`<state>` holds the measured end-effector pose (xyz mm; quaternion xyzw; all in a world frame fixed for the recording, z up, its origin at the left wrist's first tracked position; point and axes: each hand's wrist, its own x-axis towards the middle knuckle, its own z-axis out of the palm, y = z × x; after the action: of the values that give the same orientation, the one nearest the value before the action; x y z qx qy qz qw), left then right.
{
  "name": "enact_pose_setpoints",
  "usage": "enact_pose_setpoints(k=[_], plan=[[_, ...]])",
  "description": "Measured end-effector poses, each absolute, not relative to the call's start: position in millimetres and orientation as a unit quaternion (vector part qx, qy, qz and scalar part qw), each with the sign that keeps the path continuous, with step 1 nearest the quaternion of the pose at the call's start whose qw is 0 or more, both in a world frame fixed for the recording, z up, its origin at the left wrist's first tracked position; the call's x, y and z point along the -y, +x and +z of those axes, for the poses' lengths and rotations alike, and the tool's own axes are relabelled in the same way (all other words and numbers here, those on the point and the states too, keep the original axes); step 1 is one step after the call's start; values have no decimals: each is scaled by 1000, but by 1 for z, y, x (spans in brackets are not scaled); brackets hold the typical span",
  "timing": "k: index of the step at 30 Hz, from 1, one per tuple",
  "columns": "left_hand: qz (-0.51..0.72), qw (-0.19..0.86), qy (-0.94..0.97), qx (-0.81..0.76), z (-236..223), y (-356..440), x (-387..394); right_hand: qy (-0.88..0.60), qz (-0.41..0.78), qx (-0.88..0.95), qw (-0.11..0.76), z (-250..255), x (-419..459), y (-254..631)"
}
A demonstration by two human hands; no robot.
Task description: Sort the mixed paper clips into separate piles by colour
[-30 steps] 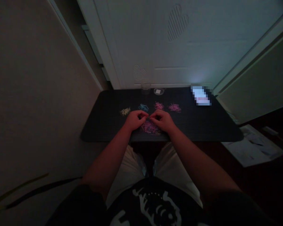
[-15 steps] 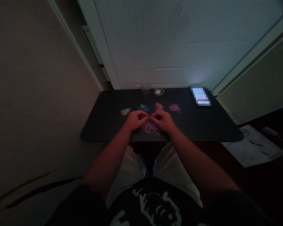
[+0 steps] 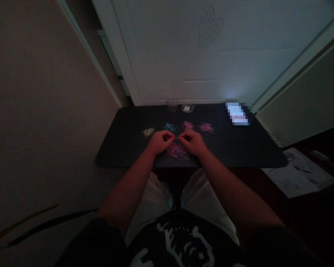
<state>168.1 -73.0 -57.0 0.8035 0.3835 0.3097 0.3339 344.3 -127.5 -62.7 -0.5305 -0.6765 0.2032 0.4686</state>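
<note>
My left hand [image 3: 159,141] and my right hand [image 3: 193,142] face each other over the table, each closed in a fingertip pinch. A thin pale strand [image 3: 176,138] spans the small gap between their fingertips; its exact kind is too small to make out. Just below the hands lies a mixed pile of thin strands [image 3: 178,151], mostly pink and purple. Beyond them sit smaller sorted piles: a yellowish pile [image 3: 148,132], a blue pile [image 3: 169,127], a pink pile [image 3: 187,125] and another pink pile [image 3: 206,127].
Along the back of the dark table [image 3: 122,148] stand a clear round container [image 3: 172,105] and a clear lid [image 3: 191,110] with a white square. A lit, blurred-out phone-like screen [image 3: 237,113] is at the back right. A white panel [image 3: 178,48] rises behind the table.
The fingertips have drawn slightly apart, and the pale strand between them now shows more clearly. The piles look the same.
</note>
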Motion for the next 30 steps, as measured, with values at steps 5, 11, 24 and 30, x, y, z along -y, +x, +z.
enact_pose_setpoints(k=[5,11,24,30], plan=[[307,327,806,-385,-56,168,73,-534,202,674,468,-63,127,344],[304,324,809,-384,-56,168,73,-531,199,675,473,-66,126,345],[298,336,806,-385,-57,168,73,-519,231,683,458,-65,126,343],[285,322,819,-379,-55,168,73,-519,201,697,453,-64,124,341]])
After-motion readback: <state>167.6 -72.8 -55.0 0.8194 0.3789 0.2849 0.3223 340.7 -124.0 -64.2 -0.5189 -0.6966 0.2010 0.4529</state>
